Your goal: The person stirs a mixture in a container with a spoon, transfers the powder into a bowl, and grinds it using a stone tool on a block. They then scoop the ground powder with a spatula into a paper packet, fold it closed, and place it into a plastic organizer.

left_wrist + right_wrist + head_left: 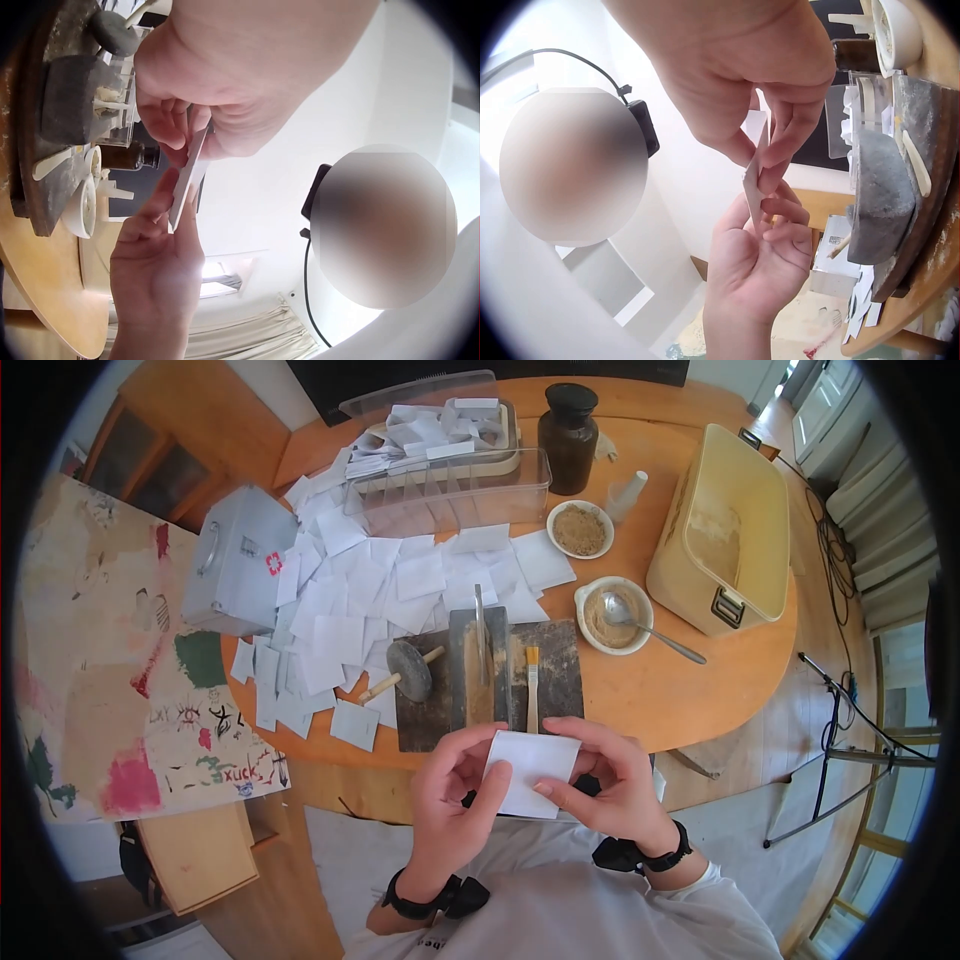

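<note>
A small folded white paper packet (530, 765) is held up between both hands, in front of the table's near edge. My left hand (455, 790) pinches its left side, thumb on the near face and fingers behind. On the right side, my right hand (610, 785) pinches it the same way. Both wrist views show the packet edge-on and thin, with fingertips on either face. Just beyond the hands, a dark stone slab (555, 680) bears a grinding trough (465, 705) dusted with tan powder, a brush (532, 685) and a stone grinding wheel (408, 670) with a wooden handle.
Many white paper packets (340, 640) cover the table's left side beside a silver case (235, 560). Clear plastic boxes (440, 500) stand behind. To the right are a bowl (610, 645) with a spoon, a powder bowl (580, 510), a dark jar (568, 445) and a yellowish bin (690, 590).
</note>
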